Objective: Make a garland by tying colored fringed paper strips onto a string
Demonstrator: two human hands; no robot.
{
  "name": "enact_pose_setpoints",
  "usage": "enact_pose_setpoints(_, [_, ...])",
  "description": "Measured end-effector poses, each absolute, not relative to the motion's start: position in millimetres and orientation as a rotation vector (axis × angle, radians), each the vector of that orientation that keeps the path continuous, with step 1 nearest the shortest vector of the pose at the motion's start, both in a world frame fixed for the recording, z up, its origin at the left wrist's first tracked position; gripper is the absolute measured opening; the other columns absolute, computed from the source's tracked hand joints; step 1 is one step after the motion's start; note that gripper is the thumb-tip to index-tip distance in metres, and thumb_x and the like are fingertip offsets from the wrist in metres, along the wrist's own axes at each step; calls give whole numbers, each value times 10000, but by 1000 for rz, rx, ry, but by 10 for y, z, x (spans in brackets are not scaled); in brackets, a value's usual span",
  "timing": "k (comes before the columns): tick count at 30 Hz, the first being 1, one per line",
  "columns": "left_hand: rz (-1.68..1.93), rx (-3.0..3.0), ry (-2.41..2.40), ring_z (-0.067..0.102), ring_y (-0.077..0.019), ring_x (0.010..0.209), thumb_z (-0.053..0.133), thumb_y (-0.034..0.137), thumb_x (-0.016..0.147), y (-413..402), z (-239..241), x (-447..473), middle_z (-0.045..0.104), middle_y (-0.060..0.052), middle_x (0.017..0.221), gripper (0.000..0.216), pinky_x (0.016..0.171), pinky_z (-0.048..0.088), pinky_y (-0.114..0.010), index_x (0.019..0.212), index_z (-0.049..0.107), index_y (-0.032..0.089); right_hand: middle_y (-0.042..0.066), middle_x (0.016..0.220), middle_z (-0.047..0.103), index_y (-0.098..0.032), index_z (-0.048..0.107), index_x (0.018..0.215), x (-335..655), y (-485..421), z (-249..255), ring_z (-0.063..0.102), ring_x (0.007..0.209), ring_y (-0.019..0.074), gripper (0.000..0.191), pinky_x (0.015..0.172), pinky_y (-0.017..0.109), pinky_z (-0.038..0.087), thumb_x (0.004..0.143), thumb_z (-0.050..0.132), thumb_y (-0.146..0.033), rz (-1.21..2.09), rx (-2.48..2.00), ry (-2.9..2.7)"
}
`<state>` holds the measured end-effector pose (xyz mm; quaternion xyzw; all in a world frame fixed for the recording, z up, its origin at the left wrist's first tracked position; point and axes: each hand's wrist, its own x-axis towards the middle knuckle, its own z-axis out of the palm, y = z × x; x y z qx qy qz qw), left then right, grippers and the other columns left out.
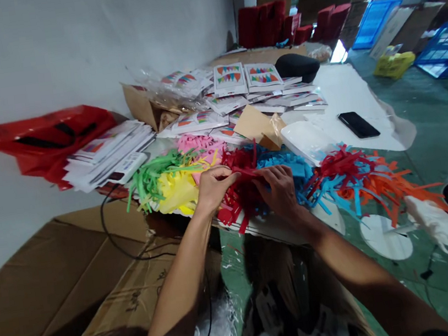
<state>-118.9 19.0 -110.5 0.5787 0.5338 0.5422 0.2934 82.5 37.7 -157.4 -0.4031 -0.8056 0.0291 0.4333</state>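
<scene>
Between my two hands is a dark red tissue-paper tassel (247, 195), its cut strips hanging over the table's near edge. My left hand (215, 187) pinches the tassel's upper part between thumb and fingers. Close to it on the right, my right hand (277, 188) has its fingers curled on the same red paper. Yellow fringed paper (177, 190), green fringed paper (152, 178) and pink fringed paper (200, 148) lie left of my hands. Blue fringed paper (281, 160) shows behind and beside my right hand.
Flat printed packets (229, 80) cover the back of the table. A black phone (358, 124) lies at right on white sheeting. Orange strips (393, 186) spill over the right edge. Left are a red plastic bag (45, 140), stacked cards (111, 150) and a cardboard box (111, 284) with a black cable.
</scene>
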Motion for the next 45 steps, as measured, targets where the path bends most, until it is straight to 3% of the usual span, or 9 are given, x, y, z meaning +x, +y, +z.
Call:
enact_pose_setpoints(3, [1445, 1511, 1386, 539, -124, 689, 835, 382, 718, 226, -1073, -1174, 613, 1, 683, 313, 692, 422, -243, 557, 658, 180, 66, 1111, 762, -270, 698, 1153, 800, 368, -1540, 651, 1061, 260, 176, 1017, 446, 390, 1022, 626, -363, 88, -995, -2001])
enact_pose_setpoints(6, [1415, 1450, 1383, 500, -106, 640, 860, 410, 686, 251, -1068, -1192, 591, 16, 664, 354, 629, 391, -232, 556, 631, 175, 51, 1079, 772, -279, 723, 1056, 765, 392, -1483, 653, 1033, 245, 137, 1029, 446, 378, 1032, 610, -352, 119, -983, -2020])
enact_pose_setpoints(15, [1329, 1115, 1314, 394, -72, 488, 903, 571, 647, 281, -1169, -1268, 509, 42, 508, 460, 485, 279, -223, 628, 701, 158, 37, 996, 777, -270, 786, 885, 767, 566, -1333, 687, 986, 239, 100, 967, 429, 430, 951, 718, -301, 276, -986, -1935])
enact_pose_setpoints(21, [1354, 966, 1195, 480, -67, 500, 912, 585, 643, 328, -1286, -1320, 652, 21, 599, 468, 505, 350, -202, 711, 752, 150, 46, 933, 759, -243, 787, 858, 824, 651, -1314, 704, 876, 213, 125, 834, 355, 530, 912, 722, -336, 540, -911, -1839])
enact_pose_setpoints(26, [1365, 956, 1177, 590, -113, 592, 931, 536, 636, 343, -1314, -1327, 703, -12, 657, 436, 572, 437, -221, 758, 776, 146, 46, 917, 751, -233, 771, 833, 849, 658, -1313, 692, 858, 211, 152, 831, 350, 537, 894, 712, -358, 650, -908, -1775])
enact_pose_setpoints(32, [1399, 949, 1285, 414, -68, 463, 890, 592, 681, 353, -1289, -1339, 541, 47, 491, 478, 485, 315, -213, 645, 695, 157, 31, 869, 764, -226, 761, 794, 891, 727, -1203, 700, 859, 221, 143, 846, 357, 531, 827, 729, -362, 782, -973, -1655])
enact_pose_setpoints(35, [1399, 980, 1283, 443, -84, 489, 838, 653, 714, 386, -1284, -1357, 560, 39, 522, 517, 510, 331, -225, 673, 697, 157, 30, 870, 771, -224, 766, 811, 883, 794, -1103, 705, 853, 223, 143, 850, 360, 538, 821, 725, -360, 797, -960, -1702])
enact_pose_setpoints(42, [1389, 1168, 1339, 339, -60, 515, 892, 618, 620, 432, -1245, -1388, 444, 76, 539, 522, 521, 230, -223, 688, 663, 153, 40, 926, 772, -229, 731, 857, 792, 858, -918, 709, 923, 229, 111, 888, 370, 525, 908, 666, -304, 568, -846, -1925])
enact_pose_setpoints(45, [1413, 1240, 1373, 299, -54, 509, 860, 601, 655, 469, -1226, -1413, 403, 80, 543, 504, 515, 196, -221, 657, 619, 158, 42, 956, 766, -228, 703, 889, 754, 811, -797, 699, 947, 224, 111, 894, 366, 510, 949, 640, -297, 492, -816, -1993])
